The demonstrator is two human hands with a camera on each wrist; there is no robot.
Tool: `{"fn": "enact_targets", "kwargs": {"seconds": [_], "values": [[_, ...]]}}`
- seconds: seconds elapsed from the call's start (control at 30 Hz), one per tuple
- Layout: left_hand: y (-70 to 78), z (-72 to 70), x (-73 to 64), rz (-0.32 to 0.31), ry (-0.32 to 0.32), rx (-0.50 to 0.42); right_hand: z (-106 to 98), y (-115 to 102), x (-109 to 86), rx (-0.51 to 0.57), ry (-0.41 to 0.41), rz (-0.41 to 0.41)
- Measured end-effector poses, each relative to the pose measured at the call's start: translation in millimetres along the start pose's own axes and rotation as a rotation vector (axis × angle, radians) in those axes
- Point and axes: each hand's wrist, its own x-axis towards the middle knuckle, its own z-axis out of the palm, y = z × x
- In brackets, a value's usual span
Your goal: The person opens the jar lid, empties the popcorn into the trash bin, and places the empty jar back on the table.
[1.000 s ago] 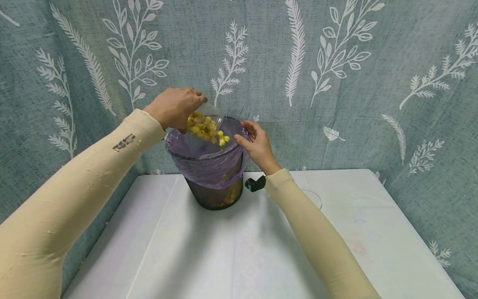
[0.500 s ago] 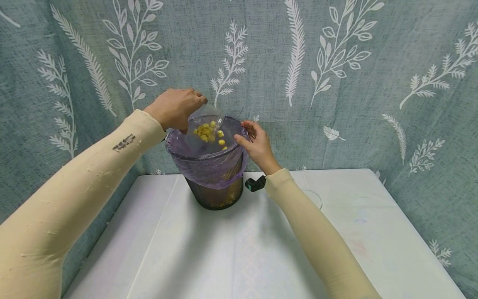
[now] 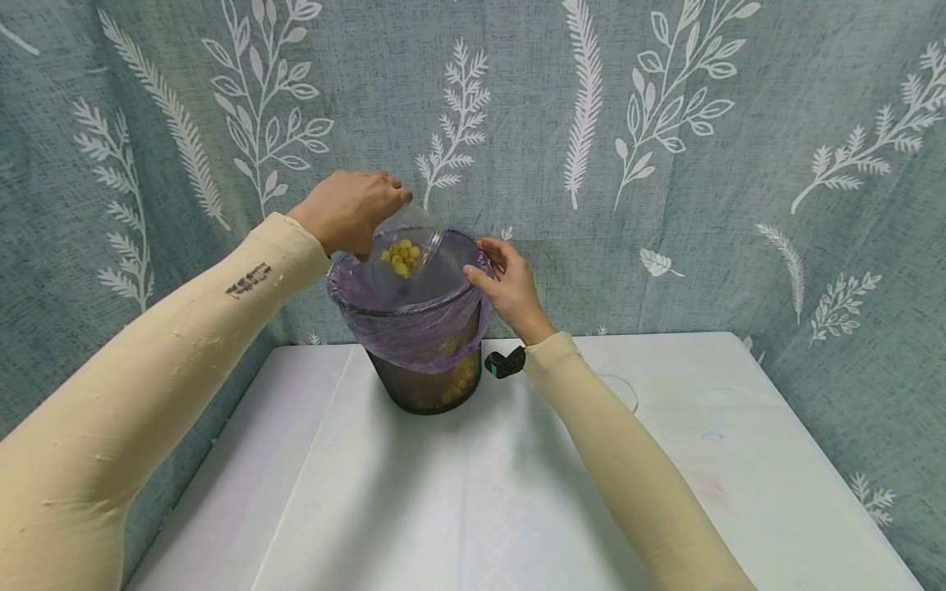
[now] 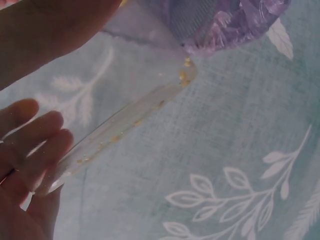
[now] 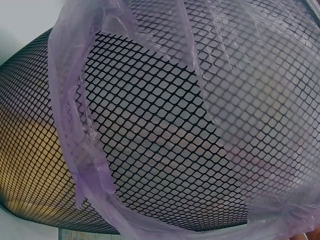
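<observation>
My left hand (image 3: 353,212) grips a clear plastic container (image 3: 420,217) from above, tilted mouth-down over the trash can (image 3: 424,390). A small heap of yellow popcorn (image 3: 402,257) shows through the clear wall. In the left wrist view, yellow crumbs (image 4: 185,77) cling along the container's wall and lower rim. The trash can is black mesh with a purple liner bag (image 3: 414,332) folded over its rim. My right hand (image 3: 512,287) holds the can's right rim, thumb and fingers around the edge. The right wrist view shows mostly mesh and liner.
The can stands toward the back of a white table (image 3: 414,509). A round clear lid-like disc (image 3: 621,392) lies partly behind the right forearm. A leaf-patterned curtain (image 3: 547,123) hangs close behind. Yellow contents (image 5: 30,165) show through the lower mesh.
Popcorn has tumbled out of the container into the can, and the yellow heap seen through it has shrunk. The left hand has barely shifted. The right hand stays at the rim.
</observation>
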Motion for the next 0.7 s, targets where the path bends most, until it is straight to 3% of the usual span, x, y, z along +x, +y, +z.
{"fn": "enact_targets", "kwargs": {"seconds": [0.2, 0.7], "values": [[3.3, -2.9, 2.1, 0.016, -0.02, 0.043, -1.0, 0.1, -0.9, -0.018, -0.001, 0.009], [5.9, -8.4, 4.7, 0.069, 0.003, 0.141, -0.6, -0.7, -0.2, -0.01, 0.001, 0.009]]}}
